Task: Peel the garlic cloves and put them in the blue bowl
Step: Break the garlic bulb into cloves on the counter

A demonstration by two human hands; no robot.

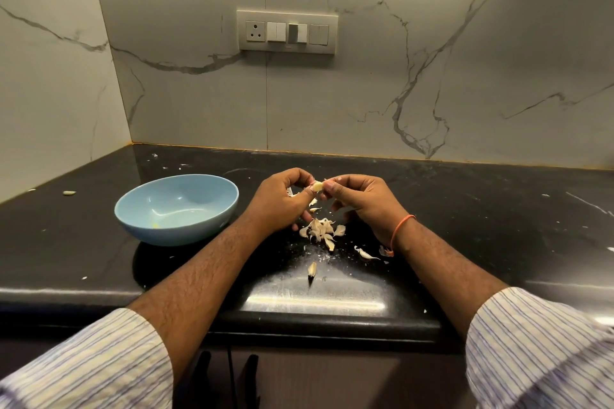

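A stray clove point(69, 192) is lying far to my left on the black tabletop point(465, 209), and the blue bowl point(176, 209) is sitting just beside my left forearm. My left hand point(282, 199) is curling around a garlic clove point(318, 186), pinching it, while my right hand point(362, 199) is pinching its other end with the fingertips. Below them, loose garlic skins point(320, 231) are lying in a heap.
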